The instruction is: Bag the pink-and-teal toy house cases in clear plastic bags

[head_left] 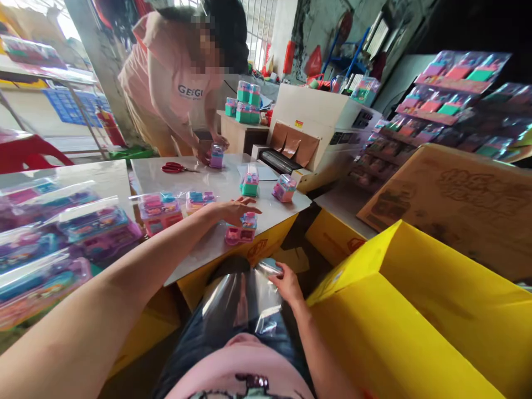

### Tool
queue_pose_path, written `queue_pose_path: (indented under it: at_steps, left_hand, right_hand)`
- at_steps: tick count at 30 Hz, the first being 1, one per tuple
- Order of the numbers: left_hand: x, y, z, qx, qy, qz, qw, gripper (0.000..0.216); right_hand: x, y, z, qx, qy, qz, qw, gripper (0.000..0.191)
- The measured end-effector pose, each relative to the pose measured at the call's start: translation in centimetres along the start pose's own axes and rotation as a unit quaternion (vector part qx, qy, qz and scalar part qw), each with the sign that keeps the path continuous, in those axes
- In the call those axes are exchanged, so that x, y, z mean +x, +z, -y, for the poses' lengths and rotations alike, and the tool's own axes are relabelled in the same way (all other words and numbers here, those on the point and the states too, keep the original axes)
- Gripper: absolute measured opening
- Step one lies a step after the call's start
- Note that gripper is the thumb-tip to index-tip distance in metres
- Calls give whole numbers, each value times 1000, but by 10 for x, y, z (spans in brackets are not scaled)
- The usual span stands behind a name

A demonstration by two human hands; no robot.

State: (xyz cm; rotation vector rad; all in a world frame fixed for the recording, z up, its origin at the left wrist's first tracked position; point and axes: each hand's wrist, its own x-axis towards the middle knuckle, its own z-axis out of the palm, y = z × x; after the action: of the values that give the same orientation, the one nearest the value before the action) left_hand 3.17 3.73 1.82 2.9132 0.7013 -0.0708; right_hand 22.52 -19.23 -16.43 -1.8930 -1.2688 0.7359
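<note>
My left hand [233,209] reaches out over the white table [199,249], fingers stretched flat, just above a small pink and teal toy [242,229] near the table's front edge. My right hand [286,284] is down at my lap, fingers pinched on a clear plastic bag [241,302] that lies across my legs. Two more small toys, a green one [250,184] and a pink one [285,188], stand farther back on the table.
A person in a pink shirt [174,72] across the table handles a purple toy [216,155]; red scissors [177,167] lie nearby. Bagged toys [62,233] pile at the left. A shrink-wrap machine [320,130] stands behind. Open yellow boxes [415,310] sit at my right.
</note>
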Motion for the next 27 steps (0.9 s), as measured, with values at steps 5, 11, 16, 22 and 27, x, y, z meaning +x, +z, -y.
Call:
queue_pose_path:
  at_steps: [5, 11, 16, 22, 27]
  left_hand:
    - [-11, 16, 0, 75, -30, -56, 995, 102]
    - [4, 21, 9, 96, -57, -28, 993, 100]
    - [3, 14, 0, 90, -73, -72, 991, 105]
    - [-52, 68, -106, -13, -10, -185, 983, 59]
    - [-88, 159, -187, -129, -31, -174, 976, 77]
  right_hand:
    - [-4, -7, 1, -9, 1, 53, 999, 21]
    - [-8, -19, 8, -27, -14, 73, 997, 11]
    - [-8, -29, 7, -49, -6, 46, 998, 32]
    - [-9, -37, 5, -41, 1, 31, 999, 50]
    - [-7, -33, 12, -19, 0, 12, 1000, 54]
